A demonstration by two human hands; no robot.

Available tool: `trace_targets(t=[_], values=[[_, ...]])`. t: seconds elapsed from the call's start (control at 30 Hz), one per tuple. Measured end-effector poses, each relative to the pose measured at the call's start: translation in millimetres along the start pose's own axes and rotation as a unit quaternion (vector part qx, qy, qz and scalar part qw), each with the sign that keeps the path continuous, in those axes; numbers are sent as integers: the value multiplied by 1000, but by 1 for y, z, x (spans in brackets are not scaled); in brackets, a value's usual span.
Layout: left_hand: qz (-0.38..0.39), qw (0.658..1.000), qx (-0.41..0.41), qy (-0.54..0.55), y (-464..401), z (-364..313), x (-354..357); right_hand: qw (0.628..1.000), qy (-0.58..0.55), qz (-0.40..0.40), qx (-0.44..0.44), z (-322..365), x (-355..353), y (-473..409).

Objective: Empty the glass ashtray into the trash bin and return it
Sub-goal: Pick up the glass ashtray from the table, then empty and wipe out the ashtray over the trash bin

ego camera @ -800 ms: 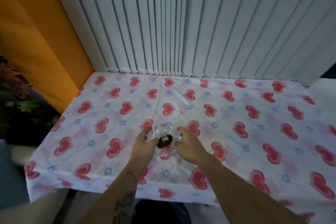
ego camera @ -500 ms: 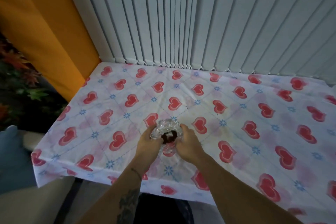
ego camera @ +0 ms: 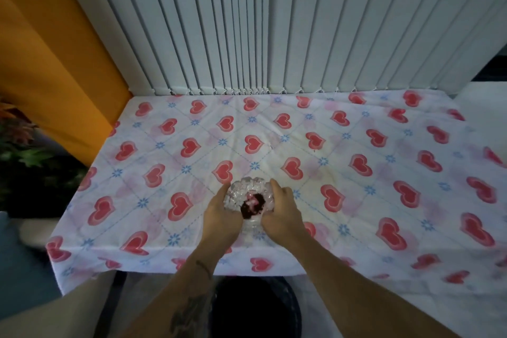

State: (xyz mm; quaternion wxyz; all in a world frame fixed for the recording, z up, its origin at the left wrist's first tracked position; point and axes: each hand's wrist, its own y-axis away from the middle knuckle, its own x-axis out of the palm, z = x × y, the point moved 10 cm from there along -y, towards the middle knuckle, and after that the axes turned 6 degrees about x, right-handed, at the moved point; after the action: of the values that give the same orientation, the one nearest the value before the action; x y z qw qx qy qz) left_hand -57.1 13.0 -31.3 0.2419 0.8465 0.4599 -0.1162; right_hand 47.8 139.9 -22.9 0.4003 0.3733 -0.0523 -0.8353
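Ashtray (ego camera: 248, 200) clasped by both hands' fingers; bin (ego camera: 255, 307) below table (ego camera: 356, 200) edge.

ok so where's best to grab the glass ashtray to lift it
Probably by the outer wall of the glass ashtray, one hand from each side, as the left hand and right hand sit now. Keep it level: dark debris lies inside.

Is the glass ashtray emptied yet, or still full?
Not emptied. The glass ashtray sits upright between the left hand and right hand, dark debris inside.
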Motion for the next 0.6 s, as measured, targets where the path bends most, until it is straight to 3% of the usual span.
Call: trace_targets(t=[0.27,0.6], values=[[106,988,110,-37,35,-9,-55,990,-105,-91,26,14,14,82],[218,955,193,-48,109,35,-117,952,-277,-45,123,8,101,193]])
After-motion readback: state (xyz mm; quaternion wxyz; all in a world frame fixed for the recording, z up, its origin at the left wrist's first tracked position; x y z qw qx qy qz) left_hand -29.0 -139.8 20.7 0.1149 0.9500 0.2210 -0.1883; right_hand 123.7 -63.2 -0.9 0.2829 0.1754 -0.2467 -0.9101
